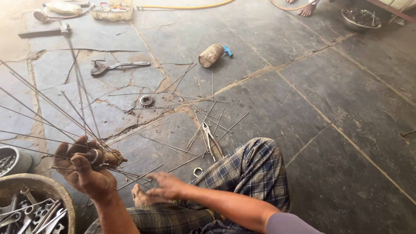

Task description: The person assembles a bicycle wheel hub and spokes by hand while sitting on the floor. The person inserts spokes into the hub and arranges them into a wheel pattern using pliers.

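The left hand (84, 171) sits at the near left of the stone floor (329, 130), its fingers curled round a rusty wheel hub (103, 158) and holding it just above the ground. Thin metal spokes (47, 110) fan out from the hub, up and to the left, towards the far left of the scene. The right hand (167, 185) hovers just right of the hub, palm down, fingers spread loosely and holding nothing; its fingertips are near the spoke ends that stick out of the hub, though whether they touch cannot be told.

The person sits on the floor in checked trousers (255, 169), one knee raised at the near middle and a bare foot (141, 198) tucked just below the right hand. Loose spokes (195, 112) lie scattered on the floor beyond the hands, with a pair of pliers (211, 138) among them, just left of the knee. A small metal ring (197, 171) lies near the knee. Farther off lie a small toothed sprocket (147, 101), a large wrench (112, 66) and a rusty can (211, 55) on its side. A round basin (30, 184) full of spanners stands at the near left corner, a small tin (21, 160) just behind it. At the far right, a metal bowl (359, 19) holds dark bits, and another person's bare foot (307, 9) shows at the far edge
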